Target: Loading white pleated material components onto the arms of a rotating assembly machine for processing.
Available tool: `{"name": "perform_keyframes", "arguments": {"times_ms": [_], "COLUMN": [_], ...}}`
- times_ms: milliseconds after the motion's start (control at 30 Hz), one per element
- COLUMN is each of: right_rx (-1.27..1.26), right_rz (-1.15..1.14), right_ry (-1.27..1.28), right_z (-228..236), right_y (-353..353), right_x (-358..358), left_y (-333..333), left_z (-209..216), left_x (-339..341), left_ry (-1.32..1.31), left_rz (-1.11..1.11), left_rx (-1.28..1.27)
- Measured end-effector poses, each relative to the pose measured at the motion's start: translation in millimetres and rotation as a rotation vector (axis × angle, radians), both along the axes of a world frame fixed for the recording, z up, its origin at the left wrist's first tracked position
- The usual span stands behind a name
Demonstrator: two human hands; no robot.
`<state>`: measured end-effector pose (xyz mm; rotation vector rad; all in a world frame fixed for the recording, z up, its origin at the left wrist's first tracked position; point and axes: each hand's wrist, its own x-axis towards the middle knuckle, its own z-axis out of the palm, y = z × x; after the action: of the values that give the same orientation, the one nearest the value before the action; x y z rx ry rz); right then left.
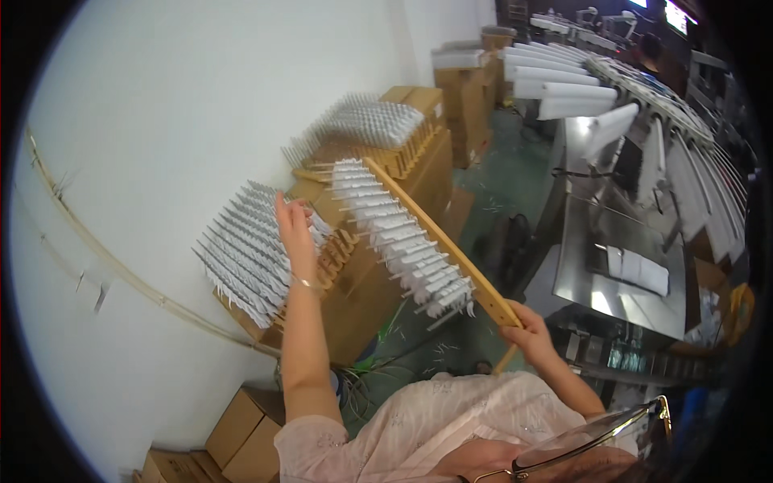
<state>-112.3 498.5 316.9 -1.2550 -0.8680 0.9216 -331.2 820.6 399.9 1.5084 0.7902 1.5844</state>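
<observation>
My right hand [527,332] is closed around the lower end of a long wooden bar [439,237], which slants up and to the left in front of me. A row of thin pins sticks out from the bar's left side, bearing crumpled white pieces [394,229]. My left hand [295,217] is raised with its fingers apart and holds nothing. It is in front of a nearer stack of similar pin bars [256,249]. Whether it touches that stack, I cannot tell.
Large cardboard boxes [419,181] carry the near stack and a farther stack of pin bars [366,125] along the wall. At right, a machine with radiating white-covered arms [564,84] stands over a steel table [596,278] holding white pieces. Cables [374,386] lie below.
</observation>
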Motion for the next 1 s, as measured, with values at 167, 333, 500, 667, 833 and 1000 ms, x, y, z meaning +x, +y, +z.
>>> {"name": "perform_keyframes", "arguments": {"times_ms": [167,333,500,667,833,1000], "right_rx": [-0.104,-0.113,-0.257,-0.038,0.294,0.348], "right_rz": [0.0,-0.028,-0.169,-0.424,-0.647,-0.64], "right_ry": [0.093,-0.038,-0.011,0.05,0.122,0.382], "right_z": [28.8,39.7,32.2,35.3,28.6,8.5], "right_y": [-90.7,-168.6,-237.5,-287.0,-305.7,-276.4], "right_x": [46.5,116.7,184.6,269.5,376.4,440.2], "left_y": [-4.5,-52.1,-118.6,-192.2,-230.7,-242.8], "left_z": [12.0,-11.9,-53.1,-52.4,-59.1,-42.6], "left_x": [55.2,111.1,180.1,251.5,297.6,330.2], "left_ry": [0.05,0.062,-0.066,0.109,0.058,0.159], "left_rz": [-0.465,-0.418,-0.457,-0.365,-0.486,-0.416], "left_rx": [-0.111,0.036,-0.077,0.038,0.127,0.208]}}
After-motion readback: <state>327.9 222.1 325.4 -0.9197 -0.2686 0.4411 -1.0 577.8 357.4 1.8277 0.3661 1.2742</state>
